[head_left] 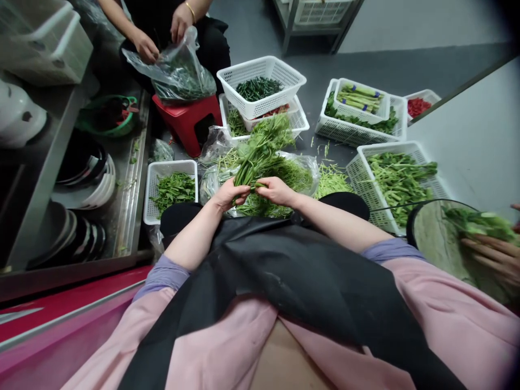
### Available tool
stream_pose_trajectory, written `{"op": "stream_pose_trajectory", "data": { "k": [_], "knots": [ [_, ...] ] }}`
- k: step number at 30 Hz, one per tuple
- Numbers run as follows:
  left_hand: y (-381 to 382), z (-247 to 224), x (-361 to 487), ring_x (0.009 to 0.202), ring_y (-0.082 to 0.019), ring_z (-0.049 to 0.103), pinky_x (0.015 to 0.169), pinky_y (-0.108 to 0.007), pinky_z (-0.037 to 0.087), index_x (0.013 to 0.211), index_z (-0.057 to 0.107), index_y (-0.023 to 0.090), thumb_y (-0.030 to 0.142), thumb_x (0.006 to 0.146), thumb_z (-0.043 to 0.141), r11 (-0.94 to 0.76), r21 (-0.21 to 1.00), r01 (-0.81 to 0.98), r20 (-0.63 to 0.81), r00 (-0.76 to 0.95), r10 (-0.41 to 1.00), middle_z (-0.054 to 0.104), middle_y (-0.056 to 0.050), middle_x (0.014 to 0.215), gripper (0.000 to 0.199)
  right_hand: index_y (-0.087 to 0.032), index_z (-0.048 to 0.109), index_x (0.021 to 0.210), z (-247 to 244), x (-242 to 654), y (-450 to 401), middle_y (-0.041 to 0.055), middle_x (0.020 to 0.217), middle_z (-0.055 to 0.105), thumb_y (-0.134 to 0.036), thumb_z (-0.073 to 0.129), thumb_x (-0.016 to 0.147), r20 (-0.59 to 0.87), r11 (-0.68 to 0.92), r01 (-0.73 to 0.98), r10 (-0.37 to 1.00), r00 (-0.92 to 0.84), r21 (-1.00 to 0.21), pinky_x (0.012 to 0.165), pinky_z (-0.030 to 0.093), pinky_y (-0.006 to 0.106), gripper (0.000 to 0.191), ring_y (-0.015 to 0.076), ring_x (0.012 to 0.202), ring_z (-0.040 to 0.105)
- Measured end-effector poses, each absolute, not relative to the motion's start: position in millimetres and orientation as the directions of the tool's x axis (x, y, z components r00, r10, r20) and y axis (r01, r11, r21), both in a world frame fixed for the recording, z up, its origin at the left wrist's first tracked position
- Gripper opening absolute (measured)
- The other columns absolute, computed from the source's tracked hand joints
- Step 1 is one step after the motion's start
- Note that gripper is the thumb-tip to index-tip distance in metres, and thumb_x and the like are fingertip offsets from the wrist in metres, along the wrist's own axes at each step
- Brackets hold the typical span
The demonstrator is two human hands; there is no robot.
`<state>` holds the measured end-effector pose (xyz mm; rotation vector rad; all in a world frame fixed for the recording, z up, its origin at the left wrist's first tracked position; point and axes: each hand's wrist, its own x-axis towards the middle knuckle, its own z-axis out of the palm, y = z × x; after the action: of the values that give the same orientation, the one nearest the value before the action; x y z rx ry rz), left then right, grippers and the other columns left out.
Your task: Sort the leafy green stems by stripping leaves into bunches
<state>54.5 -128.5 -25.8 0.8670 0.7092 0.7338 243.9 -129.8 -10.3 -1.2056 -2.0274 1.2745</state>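
Left hand (231, 195) at six o'clock of the leafy green bunch (263, 149), fingers curled closed round its stems, while our right hand (278, 192) pinches stem ends just beside it. We hold the bunch above an open plastic bag (306, 168) of greens, with a white basket (170, 192) of leaves at nine o'clock and chopped green pieces (333, 181) at three.

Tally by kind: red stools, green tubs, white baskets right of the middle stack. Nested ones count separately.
Red stool: 1
Green tub: 1
White baskets: 4 (stem basket, red-filled basket, leafy basket, banded-stalk basket nested in the leafy one)
Total: 6
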Motion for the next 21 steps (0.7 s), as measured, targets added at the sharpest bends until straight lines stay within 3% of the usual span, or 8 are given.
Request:
{"op": "stream_pose_trajectory", "data": {
  "k": [5,8,10,12,14,15,17,21],
  "knots": [
    [-126.7,-28.7,66.8,0.031,-0.003,0.034,0.035,-0.018,0.024,0.071,0.046,0.017,0.038,0.054,0.087,0.384,0.878,-0.285,-0.213,0.487,0.847,0.045,0.009,0.045,0.049,-0.019,0.045,0.064,-21.2,225.3,-144.1,-0.0063,0.052,0.036,-0.035,0.045,0.077,-0.254,-0.203,0.222,0.939,-0.233,-0.954,0.048,0.025,0.023,0.020,0.0077,0.047,0.028],
    [-128.7,-29.2,72.0,0.031,-0.003,0.034,0.035,-0.019,0.023,0.073,0.046,0.017,0.039,0.055,0.086,0.364,0.893,-0.264,-0.200,0.493,0.847,0.045,0.009,0.045,0.049,-0.019,0.046,0.066,-28.3,228.5,-143.4,-0.0036,0.053,0.043,-0.032,0.042,0.081,-0.213,-0.146,0.391,0.968,-0.133,-0.909,0.049,0.026,0.024,0.020,0.0096,0.048,0.035],
    [-131.7,-27.1,71.3,0.031,-0.004,0.036,0.035,-0.019,0.024,0.074,0.046,0.018,0.039,0.057,0.085,0.368,0.896,-0.250,-0.192,0.528,0.827,0.045,0.009,0.044,0.048,-0.018,0.051,0.067,-33.3,245.6,-136.8,0.0014,0.060,0.054,-0.031,0.048,0.079,-0.069,0.049,0.647,0.985,-0.157,-0.761,0.053,0.028,0.025,0.017,0.0128,0.057,0.045],
    [-134.5,-24.0,67.4,0.031,-0.005,0.037,0.035,-0.020,0.024,0.075,0.045,0.018,0.038,0.059,0.084,0.372,0.898,-0.236,-0.189,0.557,0.809,0.046,0.008,0.045,0.047,-0.017,0.057,0.072,-37.2,273.6,-128.5,0.0075,0.071,0.063,-0.029,0.053,0.077,0.012,0.189,0.848,0.977,-0.211,-0.494,0.057,0.029,0.026,0.013,0.0174,0.068,0.053],
    [-135.5,-21.9,61.9,0.031,-0.005,0.038,0.035,-0.020,0.024,0.075,0.044,0.018,0.037,0.061,0.084,0.365,0.906,-0.215,-0.192,0.559,0.806,0.047,0.008,0.045,0.046,-0.016,0.062,0.081,-37.8,305.7,-121.8,0.0114,0.079,0.067,-0.028,0.051,0.080,0.037,0.202,0.932,0.979,-0.200,-0.300,0.058,0.030,0.028,0.017,0.0206,0.073,0.056],
    [-135.2,-21.8,59.4,0.031,-0.006,0.038,0.035,-0.020,0.024,0.075,0.044,0.018,0.037,0.061,0.083,0.357,0.912,-0.202,-0.195,0.554,0.810,0.048,0.008,0.045,0.046,-0.015,0.063,0.085,-36.2,320.5,-119.6,0.0118,0.081,0.068,-0.028,0.049,0.082,0.066,0.190,0.946,0.982,-0.178,-0.264,0.059,0.031,0.028,0.020,0.0212,0.074,0.056],
    [-133.3,-24.1,55.2,0.031,-0.006,0.040,0.034,-0.019,0.025,0.077,0.044,0.018,0.037,0.062,0.083,0.342,0.924,-0.172,-0.202,0.541,0.816,0.050,0.007,0.047,0.046,-0.017,0.064,0.087,-29.4,342.6,-116.9,0.0105,0.081,0.068,-0.030,0.043,0.088,0.170,0.197,0.934,0.974,-0.151,-0.297,0.064,0.035,0.029,0.025,0.0216,0.076,0.056],
    [-127.4,-35.3,51.5,0.036,-0.009,0.051,0.035,-0.019,0.031,0.086,0.046,0.017,0.042,0.065,0.081,0.359,0.926,-0.116,-0.253,0.514,0.819,0.066,-0.001,0.063,0.048,-0.020,0.060,0.075,-13.3,347.1,-117.5,0.0062,0.074,0.064,-0.034,0.041,0.091,0.293,0.276,0.790,0.948,-0.128,-0.547,0.075,0.041,0.032,0.029,0.0205,0.080,0.055]
  ]
}}
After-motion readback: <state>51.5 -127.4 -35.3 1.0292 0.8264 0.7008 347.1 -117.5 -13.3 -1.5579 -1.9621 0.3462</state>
